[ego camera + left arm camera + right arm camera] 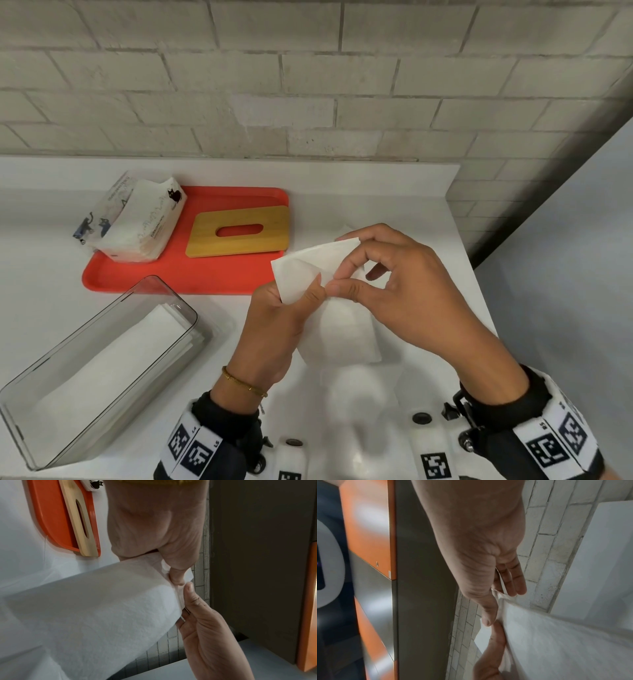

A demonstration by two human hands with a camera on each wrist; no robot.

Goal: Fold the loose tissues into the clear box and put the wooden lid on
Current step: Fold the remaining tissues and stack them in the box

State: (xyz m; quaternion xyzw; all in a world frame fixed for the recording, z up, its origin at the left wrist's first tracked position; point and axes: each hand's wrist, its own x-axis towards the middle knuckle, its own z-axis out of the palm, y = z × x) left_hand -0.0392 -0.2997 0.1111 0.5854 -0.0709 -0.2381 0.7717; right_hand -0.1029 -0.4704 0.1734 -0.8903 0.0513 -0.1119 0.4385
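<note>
I hold one white tissue (308, 267) in the air over the counter, right of centre. My left hand (310, 296) pinches its near edge, and my right hand (346, 289) pinches the same edge right beside it, thumbs almost touching. The left wrist view shows the tissue (102, 608) hanging down from that pinch. The clear box (41, 411) stands at the lower left with folded tissues (120, 356) lying flat inside. The wooden lid (267, 236), with an oval slot, lies on the red tray (191, 277) behind my hands.
A torn-open tissue pack (137, 226) printed with cats sits on the tray's left end. A brick wall backs the white counter (394, 192), whose right edge runs close past my right hand. More white tissue lies blurred under my hands (359, 383).
</note>
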